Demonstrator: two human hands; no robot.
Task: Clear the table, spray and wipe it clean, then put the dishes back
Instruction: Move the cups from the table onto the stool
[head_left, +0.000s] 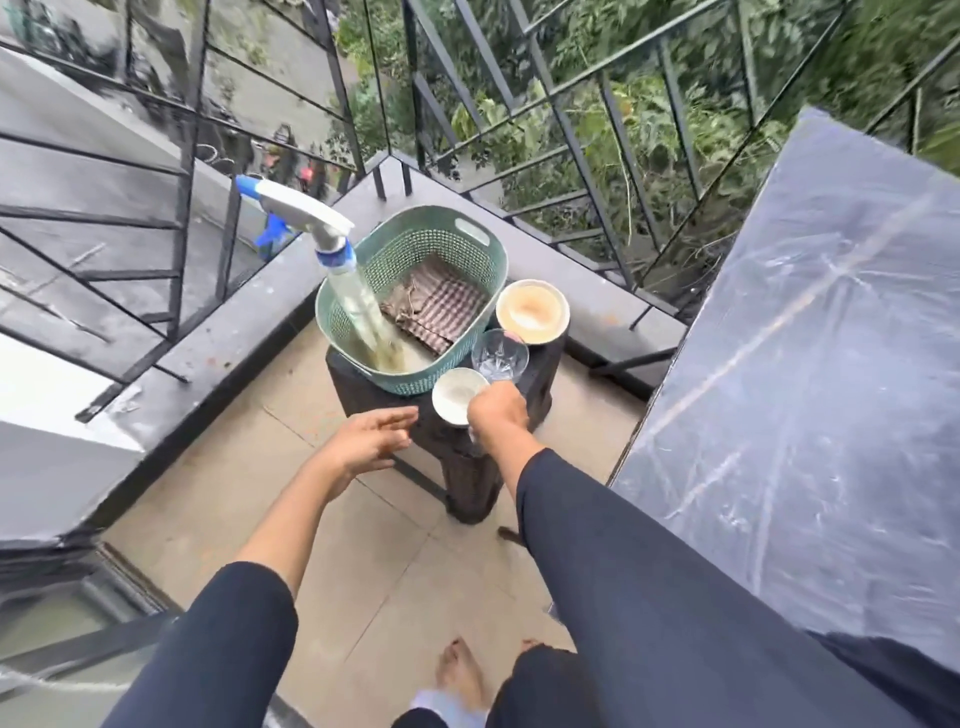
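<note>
On a small dark stool (540, 374) stands a green plastic basket (467, 249) holding a checked cloth (436, 306) and an upright spray bottle (322, 234) with a white and blue head. Beside the basket sit a tan bowl (531, 310) and a small white bowl (457, 395). My right hand (498, 410) grips a clear glass (500, 356) by its lower part, just above the stool's near right corner. My left hand (366, 436) hovers open, fingers straight, at the stool's near left edge and touches nothing. The grey table (810, 364) fills the right side.
A black metal railing (571, 130) with glass panels runs behind the stool, along a dark raised ledge (249, 332). Beige floor tiles (374, 561) lie between me and the stool. My bare feet (462, 675) show at the bottom.
</note>
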